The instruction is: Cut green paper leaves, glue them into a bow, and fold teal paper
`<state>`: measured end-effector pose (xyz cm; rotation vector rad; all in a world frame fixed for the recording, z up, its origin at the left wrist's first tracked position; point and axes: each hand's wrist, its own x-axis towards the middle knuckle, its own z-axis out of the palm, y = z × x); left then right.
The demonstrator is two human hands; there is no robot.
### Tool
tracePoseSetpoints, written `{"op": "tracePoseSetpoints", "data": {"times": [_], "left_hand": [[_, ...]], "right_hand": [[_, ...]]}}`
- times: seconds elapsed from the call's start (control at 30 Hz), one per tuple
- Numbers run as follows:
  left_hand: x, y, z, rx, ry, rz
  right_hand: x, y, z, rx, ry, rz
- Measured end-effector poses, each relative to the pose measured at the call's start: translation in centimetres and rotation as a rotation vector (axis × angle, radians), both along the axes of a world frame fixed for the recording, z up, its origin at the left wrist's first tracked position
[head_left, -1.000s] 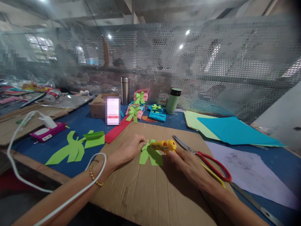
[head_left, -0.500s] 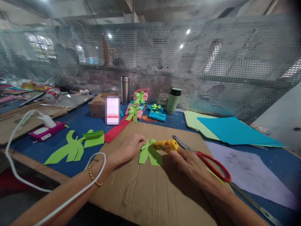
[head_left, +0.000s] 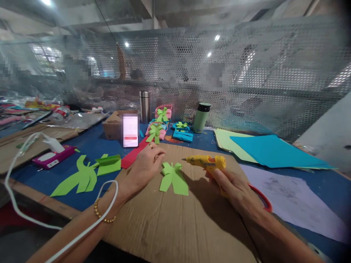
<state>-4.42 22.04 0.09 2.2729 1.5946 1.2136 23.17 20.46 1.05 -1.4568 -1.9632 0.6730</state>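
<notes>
Head view: flat green paper cutout [head_left: 173,178], leaf-shaped

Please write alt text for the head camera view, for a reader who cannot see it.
The right hand holds a yellow glue gun near a green paper cutout on cardboard; the left hand rests beside it.

Dim, hazy, overhead glare, warped edges

Blue worktop [head_left: 90,146]: big cardboard sheet [head_left: 175,223] front and centre, green paper cutouts [head_left: 79,179] left of it, teal paper sheets [head_left: 271,151] right, white paper [head_left: 290,201] nearer. Steel flask [head_left: 144,106], green flask [head_left: 200,117], cardboard box [head_left: 113,126] at back.
</notes>
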Motion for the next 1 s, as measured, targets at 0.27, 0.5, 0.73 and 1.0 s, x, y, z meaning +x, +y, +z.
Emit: {"op": "tracePoseSetpoints", "data": {"times": [0.27, 0.5, 0.73, 1.0], "left_hand": [[2.4, -3.7, 0.9, -0.073, 0.403, -0.48], [1.3, -5.1, -1.4, -0.05, 0.583, -0.381], [-0.9, -7.3, -1.9, 0.015, 0.442, -0.324], [3.2, -9.1, -2.5, 0.103, 0.677, 0.035]], "right_hand": [[0.0, 0.0, -0.2, 0.026, 0.085, 0.021], [-0.4, -0.6, -0.1, 0.108, 0.032, 0.066], [-0.5, -1.0, -0.7, 0.127, -0.037, 0.143], [-0.7, -1.5, -0.5, 0.159, -0.024, 0.189]]}}
